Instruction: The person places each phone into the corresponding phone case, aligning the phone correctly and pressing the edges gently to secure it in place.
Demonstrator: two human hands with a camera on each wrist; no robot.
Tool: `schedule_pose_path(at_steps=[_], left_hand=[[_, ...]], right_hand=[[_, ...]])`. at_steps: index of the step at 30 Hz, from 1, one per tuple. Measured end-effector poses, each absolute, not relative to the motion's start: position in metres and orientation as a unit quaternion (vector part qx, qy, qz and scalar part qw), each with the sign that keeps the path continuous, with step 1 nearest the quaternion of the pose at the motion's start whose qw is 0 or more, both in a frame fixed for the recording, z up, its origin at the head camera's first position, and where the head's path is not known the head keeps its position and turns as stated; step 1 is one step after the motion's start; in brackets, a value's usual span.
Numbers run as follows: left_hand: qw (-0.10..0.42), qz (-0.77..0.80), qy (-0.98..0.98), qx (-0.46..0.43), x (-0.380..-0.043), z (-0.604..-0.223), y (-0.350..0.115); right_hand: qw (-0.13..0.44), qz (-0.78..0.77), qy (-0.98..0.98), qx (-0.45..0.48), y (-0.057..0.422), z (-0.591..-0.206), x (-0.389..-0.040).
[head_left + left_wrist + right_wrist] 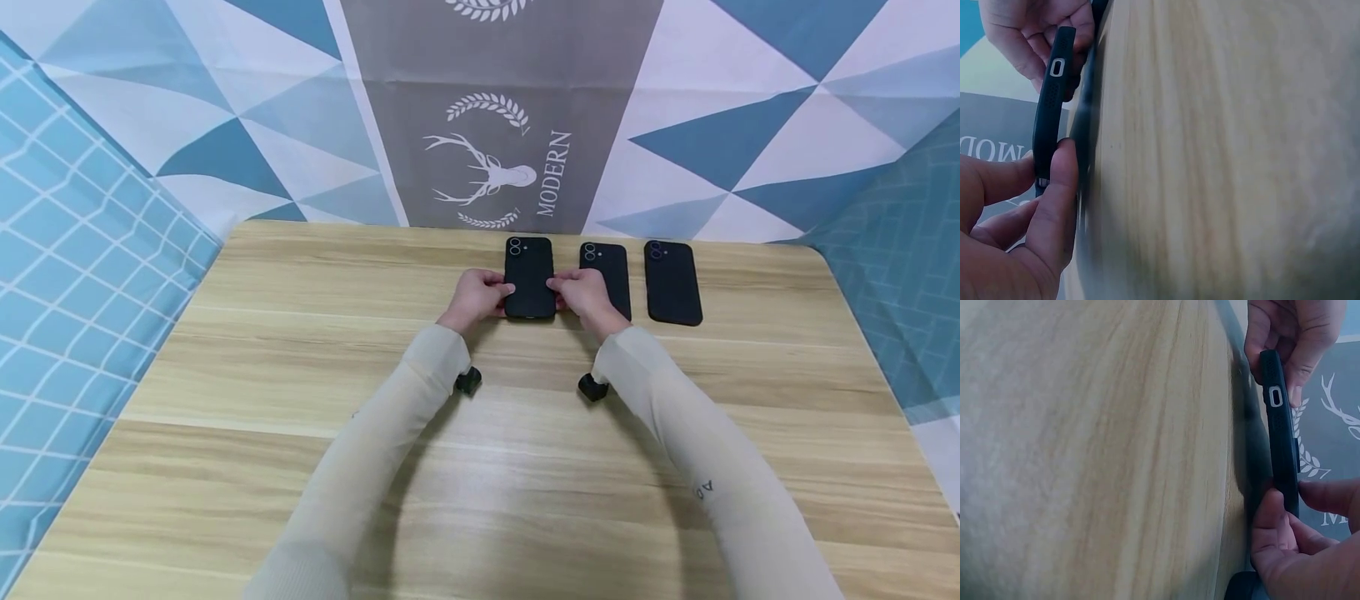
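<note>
Both hands hold a black smartphone (529, 279) by its long sides near the table's far edge, its back and twin camera rings facing up. My left hand (476, 298) pinches the left side, thumb on top and fingers underneath. My right hand (587, 293) pinches the right side in the same way. In the left wrist view, the bottom edge of the smartphone (1054, 106) shows its charging port, and a shadowed gap lies between it and the tabletop. The right wrist view shows the same smartphone (1279, 419) pinched at both ends. Its screen side is hidden.
A second black smartphone (617, 279) lies right of the held one, partly covered by my right hand. Farther right lies a third black smartphone (672, 283). The wooden table (510, 467) meets a patterned cloth (300, 125) along its far edge.
</note>
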State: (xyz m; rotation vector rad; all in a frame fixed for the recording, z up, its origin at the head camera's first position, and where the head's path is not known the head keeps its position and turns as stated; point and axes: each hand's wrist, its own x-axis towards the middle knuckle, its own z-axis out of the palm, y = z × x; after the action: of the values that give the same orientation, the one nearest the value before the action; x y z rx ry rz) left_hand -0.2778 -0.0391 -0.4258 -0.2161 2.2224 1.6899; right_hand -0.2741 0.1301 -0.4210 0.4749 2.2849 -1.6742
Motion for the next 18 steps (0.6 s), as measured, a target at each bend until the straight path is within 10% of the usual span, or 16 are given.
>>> schedule_pose_path(at_steps=[18], left_hand=[[0.165,0.556,0.812,-0.063,-0.2836,-0.4294,-0.0392]], right_hand=[[0.128,-0.481,0.857,0.133,0.1268,-0.4207,-0.2725]])
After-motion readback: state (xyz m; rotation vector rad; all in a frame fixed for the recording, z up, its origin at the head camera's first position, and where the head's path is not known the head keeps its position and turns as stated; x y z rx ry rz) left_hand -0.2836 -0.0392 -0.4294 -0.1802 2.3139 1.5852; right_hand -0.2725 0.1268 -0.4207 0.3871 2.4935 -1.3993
